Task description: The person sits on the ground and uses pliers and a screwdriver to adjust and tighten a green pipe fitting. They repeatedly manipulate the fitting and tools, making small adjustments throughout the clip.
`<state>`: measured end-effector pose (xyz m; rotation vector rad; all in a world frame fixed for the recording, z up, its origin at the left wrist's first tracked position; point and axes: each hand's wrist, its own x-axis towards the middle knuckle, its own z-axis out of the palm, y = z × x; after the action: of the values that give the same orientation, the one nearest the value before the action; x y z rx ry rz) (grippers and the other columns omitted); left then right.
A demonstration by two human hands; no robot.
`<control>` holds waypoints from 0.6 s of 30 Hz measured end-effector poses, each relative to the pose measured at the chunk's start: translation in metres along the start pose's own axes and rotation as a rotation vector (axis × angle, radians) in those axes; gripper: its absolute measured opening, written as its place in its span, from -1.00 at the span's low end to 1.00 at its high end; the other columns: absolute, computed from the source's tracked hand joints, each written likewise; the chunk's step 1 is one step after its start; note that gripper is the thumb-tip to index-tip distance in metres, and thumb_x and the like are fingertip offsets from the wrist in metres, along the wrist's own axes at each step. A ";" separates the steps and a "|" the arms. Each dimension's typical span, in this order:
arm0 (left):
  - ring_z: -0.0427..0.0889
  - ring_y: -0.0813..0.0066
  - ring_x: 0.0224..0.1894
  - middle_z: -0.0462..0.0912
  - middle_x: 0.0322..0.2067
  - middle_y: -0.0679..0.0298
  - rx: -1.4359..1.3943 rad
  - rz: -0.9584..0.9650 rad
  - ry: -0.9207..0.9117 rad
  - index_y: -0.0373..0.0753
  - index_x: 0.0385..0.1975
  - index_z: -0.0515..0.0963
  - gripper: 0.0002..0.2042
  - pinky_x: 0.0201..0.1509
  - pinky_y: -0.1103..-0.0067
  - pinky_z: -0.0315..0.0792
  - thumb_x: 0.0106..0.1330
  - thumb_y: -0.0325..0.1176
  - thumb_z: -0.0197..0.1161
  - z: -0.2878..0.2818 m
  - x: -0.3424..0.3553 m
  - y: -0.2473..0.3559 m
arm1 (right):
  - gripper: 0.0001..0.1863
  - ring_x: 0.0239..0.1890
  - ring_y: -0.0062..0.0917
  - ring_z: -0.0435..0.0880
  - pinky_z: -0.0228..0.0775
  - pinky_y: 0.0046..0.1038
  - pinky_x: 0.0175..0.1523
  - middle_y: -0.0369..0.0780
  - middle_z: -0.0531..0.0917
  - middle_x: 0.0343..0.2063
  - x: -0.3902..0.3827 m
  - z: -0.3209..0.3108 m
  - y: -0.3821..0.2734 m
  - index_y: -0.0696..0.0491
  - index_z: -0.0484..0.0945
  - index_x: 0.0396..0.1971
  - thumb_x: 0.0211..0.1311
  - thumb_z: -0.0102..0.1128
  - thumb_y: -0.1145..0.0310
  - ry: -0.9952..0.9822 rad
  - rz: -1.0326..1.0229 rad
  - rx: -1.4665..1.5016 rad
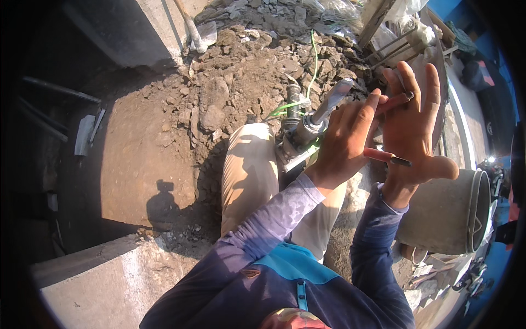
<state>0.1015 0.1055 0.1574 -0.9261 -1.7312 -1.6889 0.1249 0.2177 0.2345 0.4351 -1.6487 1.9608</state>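
Observation:
My left hand (345, 131) is closed around what look like red-handled pliers (378, 155). Two red grips with dark ends stick out of it toward the right, spread apart; the tool's head is hidden. Just beside it, my right hand (410, 129) is held palm up, fingers stretched and thumb out. The grips cross in front of this palm, but whether they touch it I cannot tell. Beyond my left hand, a grey power tool (301, 131) with a cylindrical body leans between my knees. A bright green cord (314, 66) runs by it.
Broken rubble (241, 82) covers the ground ahead. A long-handled hammer (192, 33) leans by a concrete pillar (161, 27). To my right lies a large grey bucket (438, 214). A concrete ledge (109, 279) borders the lower left, near a dark recess.

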 end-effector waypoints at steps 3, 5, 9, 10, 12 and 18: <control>0.62 -0.05 0.17 0.65 0.16 0.06 0.034 -0.048 -0.035 -0.26 0.56 0.34 -0.33 0.28 0.18 0.46 0.48 -0.26 0.34 0.000 -0.002 -0.001 | 0.76 0.51 -0.06 0.36 0.26 -0.23 0.50 0.08 0.27 0.52 -0.006 0.005 0.001 0.10 -0.14 0.70 -0.39 0.43 -0.77 -0.001 -0.063 -0.050; 0.62 -0.05 0.17 0.65 0.13 0.03 0.104 -0.101 -0.088 -0.25 0.54 0.38 -0.34 0.28 0.18 0.48 0.45 -0.28 0.36 -0.004 -0.003 0.003 | 0.65 0.42 -0.16 0.43 0.31 -0.26 0.40 0.03 0.36 0.43 -0.009 0.017 0.003 0.14 -0.03 0.66 -0.31 0.64 -0.54 0.018 -0.113 -0.182; 0.61 -0.02 0.13 0.62 0.06 0.02 0.019 -0.044 -0.045 -0.30 0.48 0.42 -0.26 0.23 0.15 0.49 0.31 -0.12 0.43 -0.002 -0.004 -0.007 | 0.20 0.21 -0.32 0.53 0.36 -0.29 0.34 -0.08 0.46 0.21 -0.019 0.023 0.000 0.17 0.17 0.53 -0.01 0.67 -0.05 0.039 -0.068 -0.352; 0.62 -0.01 0.15 0.63 0.08 0.02 -0.009 -0.073 -0.069 -0.28 0.47 0.44 -0.31 0.24 0.17 0.51 0.33 -0.26 0.41 -0.005 -0.005 -0.006 | -0.05 0.08 -0.42 0.53 0.40 -0.32 0.28 -0.13 0.47 0.10 -0.020 0.026 0.001 0.16 0.26 0.45 0.06 0.49 0.20 0.051 -0.104 -0.337; 0.64 0.01 0.16 0.64 0.10 0.03 -0.051 -0.086 -0.081 -0.25 0.47 0.45 -0.35 0.24 0.19 0.54 0.33 -0.40 0.39 -0.007 -0.006 -0.005 | -0.06 0.07 -0.43 0.54 0.43 -0.34 0.23 -0.13 0.47 0.09 -0.021 0.029 -0.002 0.18 0.27 0.45 0.07 0.49 0.20 0.074 -0.086 -0.384; 0.66 0.03 0.14 0.67 0.13 0.07 -0.108 -0.108 -0.107 -0.17 0.48 0.45 -0.33 0.24 0.22 0.55 0.30 -0.41 0.40 -0.011 -0.004 -0.002 | -0.12 0.02 -0.46 0.55 0.47 -0.37 0.14 -0.17 0.47 0.03 -0.027 0.041 -0.008 0.22 0.35 0.40 0.07 0.45 0.20 0.141 -0.064 -0.479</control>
<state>0.1016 0.0938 0.1533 -1.0041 -1.8034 -1.8491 0.1473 0.1739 0.2344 0.1582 -1.9056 1.4460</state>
